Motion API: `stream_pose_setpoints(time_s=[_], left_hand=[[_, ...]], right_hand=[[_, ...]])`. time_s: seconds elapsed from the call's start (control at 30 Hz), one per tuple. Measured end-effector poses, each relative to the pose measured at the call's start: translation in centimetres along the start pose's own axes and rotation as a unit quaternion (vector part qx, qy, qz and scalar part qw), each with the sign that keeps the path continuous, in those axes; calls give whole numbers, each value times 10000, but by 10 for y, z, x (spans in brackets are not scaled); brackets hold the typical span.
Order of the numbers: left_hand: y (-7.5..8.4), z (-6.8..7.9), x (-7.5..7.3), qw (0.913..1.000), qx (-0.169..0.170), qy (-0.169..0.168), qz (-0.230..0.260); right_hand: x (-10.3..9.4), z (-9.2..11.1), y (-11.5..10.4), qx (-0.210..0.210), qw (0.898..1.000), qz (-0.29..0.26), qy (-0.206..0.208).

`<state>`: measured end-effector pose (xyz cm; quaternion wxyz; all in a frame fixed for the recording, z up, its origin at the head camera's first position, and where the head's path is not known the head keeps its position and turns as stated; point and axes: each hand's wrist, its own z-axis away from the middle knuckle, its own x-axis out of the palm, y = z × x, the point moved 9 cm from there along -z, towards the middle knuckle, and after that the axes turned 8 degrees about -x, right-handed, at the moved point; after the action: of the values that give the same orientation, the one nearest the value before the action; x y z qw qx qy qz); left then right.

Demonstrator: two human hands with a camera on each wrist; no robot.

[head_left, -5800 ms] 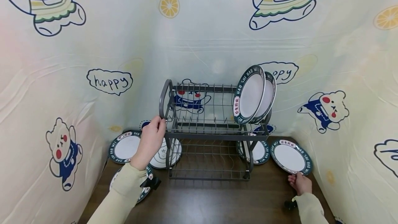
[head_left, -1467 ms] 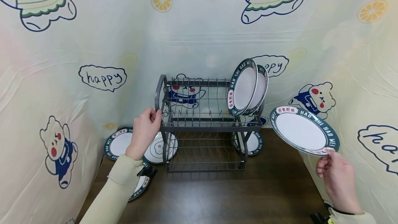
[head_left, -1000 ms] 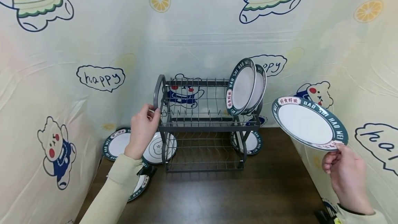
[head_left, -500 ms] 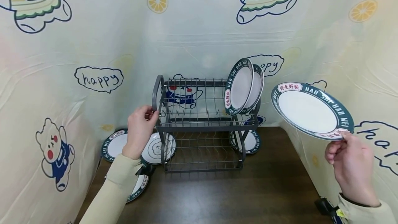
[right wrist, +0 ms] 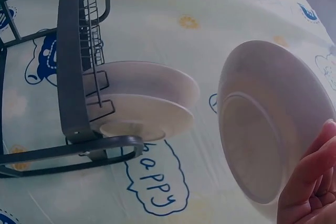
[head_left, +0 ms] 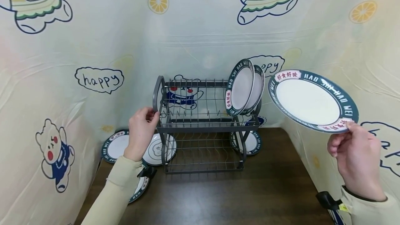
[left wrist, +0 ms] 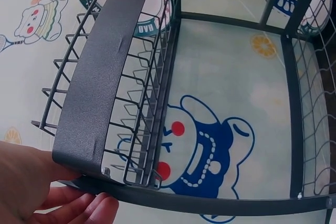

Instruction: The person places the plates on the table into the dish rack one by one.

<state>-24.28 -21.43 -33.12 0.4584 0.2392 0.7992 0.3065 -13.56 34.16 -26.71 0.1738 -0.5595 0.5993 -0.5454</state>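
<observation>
A dark grey two-tier dish rack [head_left: 207, 129] stands against the back cloth. At its upper left side frame, my left hand [head_left: 142, 131] grips the bar; the left wrist view shows the fingers [left wrist: 79, 208] curled at the frame's corner. My right hand [head_left: 359, 155] pinches the lower right rim of a white plate [head_left: 307, 101] with a green lettered border, raised to the right of the rack and tilted. Its pale underside faces the right wrist view. Two similar plates, a front one [head_left: 240, 88] and one behind it [head_left: 259, 89], stand upright at the rack's upper right end.
On the brown table [head_left: 218, 197], a plate [head_left: 117, 147] lies at the left. Near it are a white plate [head_left: 156, 150] partly behind the rack, and another plate [head_left: 140, 188] half hidden by my left sleeve. One more plate [head_left: 253, 143] lies behind the rack's right leg.
My right hand has lifted the plate from the table at the right, raising it to the height of the upper tier. My left hand has stayed on the rack's frame.
</observation>
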Motion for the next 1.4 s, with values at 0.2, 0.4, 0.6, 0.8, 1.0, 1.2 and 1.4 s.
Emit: stream_pose_setpoints(time_s=[0.2,0.4,0.6,0.8,1.0,1.2,1.4], left_hand=[[1,1,-1,10000,-35,-9,-24],[2,1,0,10000,-38,-28,21],[0,2,2,9999,-126,-83,-17],[0,1,3,9999,-137,-99,-13],[1,0,2,9999,-80,-75,6],[2,1,3,9999,-74,-92,-9],[1,0,4,9998,-114,-127,32]], right_hand=[[13,-6,-9,-108,9995,198,-208],[24,-14,-12,-56,9993,119,-355],[37,-24,-14,-37,9983,167,-552],[51,-36,-16,25,9978,164,-638],[63,-45,-17,37,9972,80,-741],[76,-53,-14,118,9958,340,-843],[92,-59,-11,241,9905,831,-1073]])
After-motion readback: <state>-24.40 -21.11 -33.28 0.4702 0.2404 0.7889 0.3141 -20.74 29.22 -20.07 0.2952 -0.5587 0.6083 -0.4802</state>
